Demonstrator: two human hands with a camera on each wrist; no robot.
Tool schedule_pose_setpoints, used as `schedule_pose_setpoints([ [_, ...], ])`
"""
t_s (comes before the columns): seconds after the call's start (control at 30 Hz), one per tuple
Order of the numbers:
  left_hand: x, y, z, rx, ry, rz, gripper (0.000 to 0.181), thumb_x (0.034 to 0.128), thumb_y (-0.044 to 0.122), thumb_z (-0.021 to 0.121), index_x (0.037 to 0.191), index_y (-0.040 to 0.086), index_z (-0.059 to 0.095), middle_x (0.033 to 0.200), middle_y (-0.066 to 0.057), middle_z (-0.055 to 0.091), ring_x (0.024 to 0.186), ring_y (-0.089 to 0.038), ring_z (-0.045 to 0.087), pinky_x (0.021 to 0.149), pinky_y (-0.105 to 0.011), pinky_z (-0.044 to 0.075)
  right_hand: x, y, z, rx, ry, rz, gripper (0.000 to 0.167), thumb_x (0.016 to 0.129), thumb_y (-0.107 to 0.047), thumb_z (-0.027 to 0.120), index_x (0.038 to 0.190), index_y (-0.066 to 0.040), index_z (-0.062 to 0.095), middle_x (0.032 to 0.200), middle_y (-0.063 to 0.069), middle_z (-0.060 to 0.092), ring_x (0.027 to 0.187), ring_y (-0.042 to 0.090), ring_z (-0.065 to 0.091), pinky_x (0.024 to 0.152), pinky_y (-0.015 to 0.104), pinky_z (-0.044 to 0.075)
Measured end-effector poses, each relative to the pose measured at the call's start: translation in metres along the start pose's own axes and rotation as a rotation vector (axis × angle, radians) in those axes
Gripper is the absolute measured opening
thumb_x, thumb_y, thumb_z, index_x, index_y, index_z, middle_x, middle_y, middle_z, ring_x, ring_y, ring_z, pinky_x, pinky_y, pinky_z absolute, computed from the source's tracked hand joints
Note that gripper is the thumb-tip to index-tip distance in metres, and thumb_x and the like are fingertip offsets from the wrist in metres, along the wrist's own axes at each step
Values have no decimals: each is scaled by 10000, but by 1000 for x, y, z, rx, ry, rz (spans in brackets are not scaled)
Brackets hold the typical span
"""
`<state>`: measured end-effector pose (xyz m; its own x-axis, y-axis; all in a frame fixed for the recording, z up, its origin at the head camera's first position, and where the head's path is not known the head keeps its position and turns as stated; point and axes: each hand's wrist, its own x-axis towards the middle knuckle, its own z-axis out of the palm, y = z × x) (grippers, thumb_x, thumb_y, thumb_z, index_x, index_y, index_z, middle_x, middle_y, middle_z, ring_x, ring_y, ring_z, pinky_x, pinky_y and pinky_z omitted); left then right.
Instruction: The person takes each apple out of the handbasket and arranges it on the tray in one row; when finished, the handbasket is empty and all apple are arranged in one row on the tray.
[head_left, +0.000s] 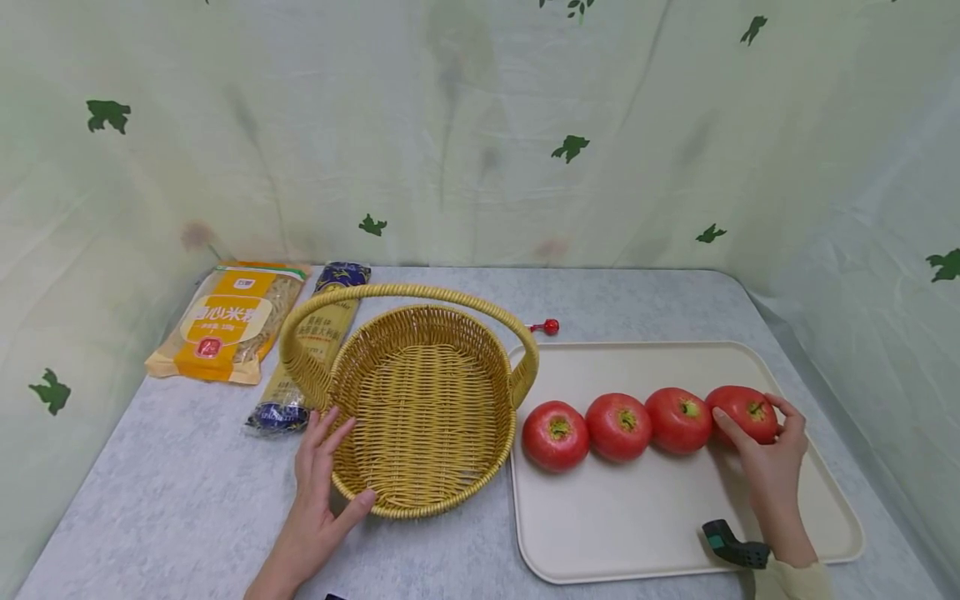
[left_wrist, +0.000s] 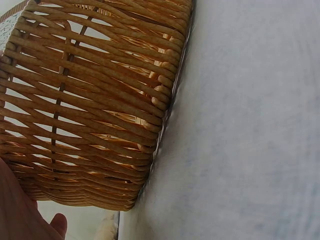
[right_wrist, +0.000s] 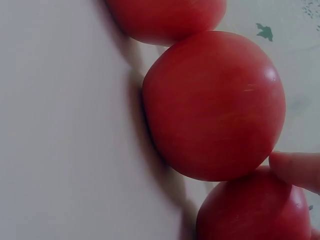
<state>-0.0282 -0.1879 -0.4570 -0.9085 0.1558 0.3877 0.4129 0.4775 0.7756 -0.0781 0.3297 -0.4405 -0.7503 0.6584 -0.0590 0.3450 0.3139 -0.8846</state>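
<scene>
Several red apples stand in a row on a cream tray [head_left: 622, 525]. My right hand [head_left: 776, 462] pinches the rightmost apple [head_left: 738, 410] between thumb and fingers. To its left, touching along the row, sit a second apple [head_left: 677, 423], another apple [head_left: 619, 429] and the leftmost apple [head_left: 555, 442]. In the right wrist view a fingertip [right_wrist: 295, 167] lies against the lower apple [right_wrist: 255, 210], beside a larger-looking apple [right_wrist: 215, 107]. My left hand [head_left: 315, 496] rests, fingers spread, at the left rim of a woven basket [head_left: 427, 417]. The basket's slatted side [left_wrist: 90, 100] fills much of the left wrist view.
Left of the basket lie a spaghetti packet [head_left: 281, 400], partly behind the handle [head_left: 408, 290], and an orange-and-clear noodle packet [head_left: 228, 321]. A red lollipop [head_left: 551, 327] lies behind the tray. The tray's left edge is close to the basket. Fabric curtains [head_left: 480, 167] surround the table.
</scene>
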Motion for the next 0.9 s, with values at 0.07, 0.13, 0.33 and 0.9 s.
schedule_pose_setpoints([
  [0.07,0,0,0,-1,0,2,821,763,55,692,1472,51,279,1555,-128,48,1394,-368,-120,1001,-690,-40,0,0,0,-9,-2,-7,774,868,-301,682,1479,-228,213,1502,81,195,1371,256,197,996,498,367],
  [0.13,0,0,0,-2,0,3,821,764,53,692,1473,52,278,1555,-127,48,1394,-367,-122,1001,-689,-41,2,-1,0,-15,-10,-8,768,873,-299,675,1482,-218,213,1505,86,189,1376,260,189,994,508,366],
  [0.33,0,-1,0,-8,-1,2,820,767,40,689,1474,53,276,1555,-130,47,1393,-364,-129,992,-701,-43,6,-3,-1,-45,-54,11,779,881,-325,662,1491,-195,194,1510,124,162,1383,295,159,979,543,364],
  [0.9,0,-1,-1,14,-5,-8,824,773,56,686,1482,74,267,1557,-117,43,1392,-377,-120,1009,-677,-45,6,-4,-3,-130,-125,-14,829,889,-365,637,1505,-151,125,1496,189,140,1362,377,164,950,583,373],
])
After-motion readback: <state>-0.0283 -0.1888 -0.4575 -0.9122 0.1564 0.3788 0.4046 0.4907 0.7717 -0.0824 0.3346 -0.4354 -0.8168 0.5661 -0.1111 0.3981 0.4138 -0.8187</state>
